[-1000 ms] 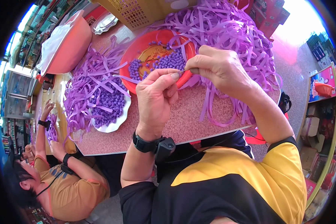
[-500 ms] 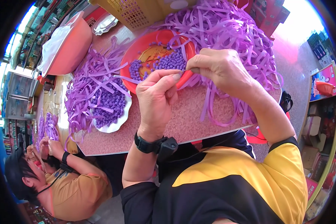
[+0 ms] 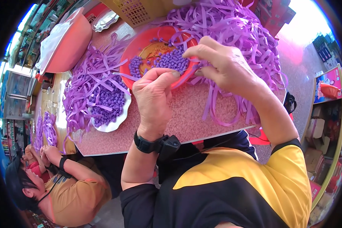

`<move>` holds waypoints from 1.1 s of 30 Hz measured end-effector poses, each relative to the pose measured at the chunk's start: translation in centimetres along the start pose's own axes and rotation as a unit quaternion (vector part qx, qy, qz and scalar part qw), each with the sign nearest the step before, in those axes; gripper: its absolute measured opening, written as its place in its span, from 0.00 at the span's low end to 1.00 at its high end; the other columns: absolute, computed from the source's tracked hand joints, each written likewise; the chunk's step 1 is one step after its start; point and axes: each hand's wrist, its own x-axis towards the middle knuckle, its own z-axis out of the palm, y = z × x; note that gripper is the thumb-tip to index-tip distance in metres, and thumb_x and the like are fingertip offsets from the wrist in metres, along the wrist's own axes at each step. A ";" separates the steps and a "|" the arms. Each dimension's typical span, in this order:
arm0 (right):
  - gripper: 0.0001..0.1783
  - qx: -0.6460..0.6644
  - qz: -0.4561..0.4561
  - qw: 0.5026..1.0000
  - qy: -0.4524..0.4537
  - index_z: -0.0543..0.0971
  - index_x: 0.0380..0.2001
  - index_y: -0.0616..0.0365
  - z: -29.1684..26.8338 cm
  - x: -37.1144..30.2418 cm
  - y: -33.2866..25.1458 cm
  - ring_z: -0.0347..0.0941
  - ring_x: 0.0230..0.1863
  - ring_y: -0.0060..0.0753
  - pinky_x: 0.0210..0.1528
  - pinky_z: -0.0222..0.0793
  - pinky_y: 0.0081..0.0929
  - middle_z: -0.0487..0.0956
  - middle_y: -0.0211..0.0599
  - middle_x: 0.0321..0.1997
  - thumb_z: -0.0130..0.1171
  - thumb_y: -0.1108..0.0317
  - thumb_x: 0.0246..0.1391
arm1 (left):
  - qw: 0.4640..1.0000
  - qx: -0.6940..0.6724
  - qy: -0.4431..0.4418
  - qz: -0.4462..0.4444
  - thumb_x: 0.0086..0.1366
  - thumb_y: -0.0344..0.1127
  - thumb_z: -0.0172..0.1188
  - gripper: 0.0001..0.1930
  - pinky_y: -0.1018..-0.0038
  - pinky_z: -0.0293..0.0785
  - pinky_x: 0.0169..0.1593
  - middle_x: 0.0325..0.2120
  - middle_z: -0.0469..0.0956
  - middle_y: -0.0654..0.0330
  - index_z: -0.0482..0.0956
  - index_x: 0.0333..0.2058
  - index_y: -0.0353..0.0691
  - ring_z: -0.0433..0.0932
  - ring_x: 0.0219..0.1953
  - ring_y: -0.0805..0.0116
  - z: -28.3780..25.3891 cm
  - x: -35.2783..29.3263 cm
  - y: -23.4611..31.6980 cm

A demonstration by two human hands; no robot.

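Note:
My left hand (image 3: 154,97) is closed in a pinch between thumb and forefinger over the near rim of a red bowl (image 3: 126,60). A purple ribbon (image 3: 128,76) runs into it from the left, and a thin, needle-like tip juts from the pinch. To its right, my right hand (image 3: 231,68) has its fingers apart around a small purple spot by the bowl's rim, perhaps a bead. Inside the bowl are many purple beads (image 3: 171,60). More beads (image 3: 109,104) lie on a white scalloped plate (image 3: 119,122) at the left, partly under ribbons.
A big heap of purple ribbons (image 3: 231,30) covers the table's right side; another heap (image 3: 83,79) lies left. A yellow basket (image 3: 131,11) stands behind the bowl, a pink basin (image 3: 70,47) at the far left. A co-worker (image 3: 72,190) sits at the lower left.
My right hand has opened its pinch and its fingers have spread. My left hand has shifted slightly left, still pinching. The co-worker's hands have moved down a little.

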 end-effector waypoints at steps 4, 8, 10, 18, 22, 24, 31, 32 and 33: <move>0.08 -0.048 0.013 0.999 0.023 0.78 0.36 0.58 -0.9 0.3 1.1 0.76 0.38 0.44 0.38 0.70 0.36 0.76 0.37 0.35 0.61 0.74 0.51 | 1.000 -0.023 0.004 -0.012 0.59 0.24 0.61 0.02 0.84 0.51 0.17 0.15 0.68 0.70 0.81 0.30 0.32 0.58 0.14 0.85 -0.6 0.2 0.2; 0.06 -0.184 -0.074 0.979 0.039 0.78 0.32 0.57 -0.7 0.4 0.4 0.74 0.43 0.39 0.44 0.66 0.36 0.76 0.34 0.32 0.61 0.72 0.49 | 1.000 -0.023 -0.004 -0.019 0.58 0.24 0.61 0.02 0.84 0.52 0.17 0.15 0.68 0.70 0.81 0.30 0.32 0.58 0.14 0.84 -0.6 0.2 0.1; 0.06 -0.226 -0.121 0.965 0.048 0.79 0.31 0.56 -0.4 0.4 -0.5 0.75 0.41 0.38 0.43 0.65 0.34 0.77 0.35 0.32 0.61 0.72 0.47 | 0.999 -0.027 -0.011 -0.024 0.58 0.24 0.61 0.02 0.84 0.52 0.17 0.15 0.68 0.70 0.81 0.30 0.32 0.58 0.14 0.84 -0.3 0.2 0.0; 0.07 -0.067 -0.043 0.996 0.028 0.80 0.33 0.55 -0.4 -0.1 -0.1 0.77 0.30 0.44 0.31 0.71 0.36 0.78 0.37 0.27 0.63 0.74 0.48 | 0.999 -0.002 -0.048 -0.006 0.57 0.27 0.70 0.07 0.87 0.54 0.21 0.18 0.72 0.75 0.85 0.36 0.35 0.62 0.18 0.89 0.7 -0.4 0.4; 0.06 -0.068 -0.040 0.997 0.019 0.80 0.32 0.55 -0.4 -0.3 -0.7 0.78 0.29 0.43 0.30 0.71 0.36 0.78 0.37 0.26 0.62 0.74 0.48 | 0.995 0.029 -0.085 0.051 0.55 0.26 0.72 0.10 0.88 0.57 0.25 0.20 0.75 0.74 0.85 0.38 0.35 0.65 0.22 0.90 0.6 -0.3 -0.3; 0.06 -0.058 -0.032 0.998 -0.005 0.80 0.32 0.55 -0.3 -0.3 -0.9 0.77 0.29 0.44 0.29 0.71 0.36 0.78 0.37 0.26 0.62 0.75 0.48 | 0.991 0.029 -0.089 0.100 0.54 0.26 0.73 0.10 0.89 0.60 0.28 0.22 0.78 0.72 0.85 0.36 0.33 0.68 0.23 0.88 0.8 -0.4 -0.5; 0.06 0.011 0.037 0.999 -0.032 0.80 0.32 0.60 -2.7 0.0 -0.8 0.81 0.31 0.32 0.34 0.74 0.25 0.81 0.37 0.28 0.61 0.78 0.48 | 0.991 0.078 -0.077 0.080 0.55 0.25 0.70 0.06 0.87 0.60 0.26 0.21 0.78 0.70 0.84 0.32 0.33 0.68 0.22 0.86 0.2 -0.4 0.6; 0.06 0.047 0.066 0.996 -0.046 0.80 0.32 0.61 -3.1 0.1 -0.6 0.82 0.32 0.29 0.35 0.74 0.24 0.82 0.36 0.28 0.61 0.79 0.48 | 0.994 0.038 -0.091 0.055 0.55 0.26 0.69 0.05 0.86 0.59 0.24 0.20 0.77 0.70 0.84 0.31 0.33 0.67 0.20 0.85 0.0 -0.2 0.6; 0.06 0.082 0.094 0.990 -0.059 0.80 0.33 0.62 -3.4 0.1 -0.5 0.82 0.32 0.26 0.35 0.74 0.22 0.82 0.35 0.28 0.60 0.80 0.49 | 0.994 -0.002 -0.105 0.029 0.56 0.26 0.68 0.04 0.85 0.58 0.23 0.19 0.76 0.69 0.84 0.30 0.33 0.66 0.18 0.84 -0.1 0.0 0.5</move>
